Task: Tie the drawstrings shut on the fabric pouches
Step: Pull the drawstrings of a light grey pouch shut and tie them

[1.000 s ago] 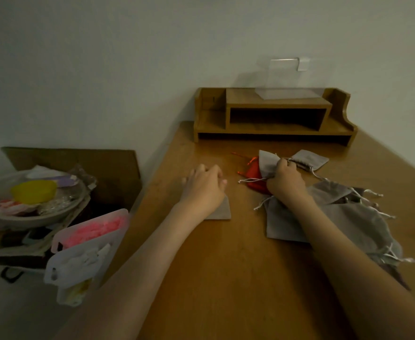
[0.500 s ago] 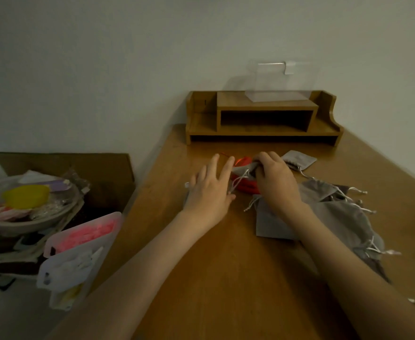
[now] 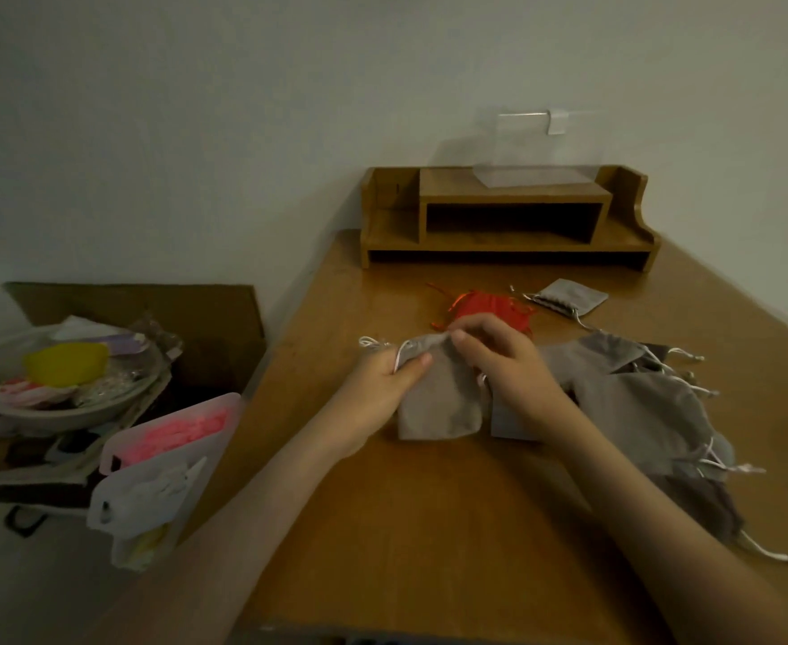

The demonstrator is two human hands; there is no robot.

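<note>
Grey fabric drawstring pouch (image 3: 438, 407), newly pulled from the grey pile (image 3: 638, 412), is pinched at its mouth by left hand (image 3: 378, 393) and right hand (image 3: 508, 365) for tying.

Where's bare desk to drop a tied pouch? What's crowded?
Bare desk lies near the front edge, between the two forearms, below the held pouch. A second patch lies at back left, between the shelf and the left hand. Crowded: the right side, under the pouch pile, and the middle around the red pouch.
</note>
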